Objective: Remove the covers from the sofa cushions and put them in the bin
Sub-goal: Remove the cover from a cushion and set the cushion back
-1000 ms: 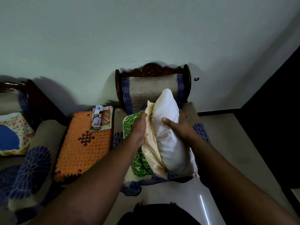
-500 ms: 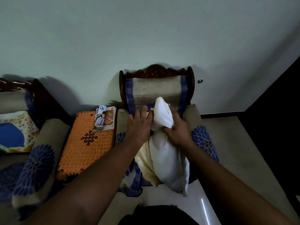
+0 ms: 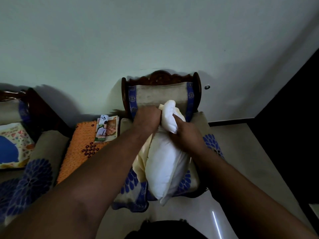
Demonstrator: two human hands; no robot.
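Note:
A white cushion insert [image 3: 165, 163] stands on end on the armchair seat [image 3: 211, 144], its top corner poking up between my hands. A cream cover [image 3: 140, 161] hangs bunched along its left side, mostly hidden behind my left arm. My left hand [image 3: 146, 119] is a closed fist at the top of the cover, beside the insert's neck. My right hand [image 3: 185, 133] grips the insert just below its top corner. No bin is in view.
The armchair has a carved wooden back [image 3: 161, 78] and blue flower upholstery. To its left, an orange crocheted mat [image 3: 81, 149] carries a small booklet [image 3: 106, 129]. A sofa arm [image 3: 39, 163] and a patterned cushion [image 3: 13, 145] lie far left. Tiled floor [image 3: 250, 152] lies at right.
The green patterned side of the cover has dropped from sight as the cover slid down the insert. Both hands rose to the insert's top and closed tighter there.

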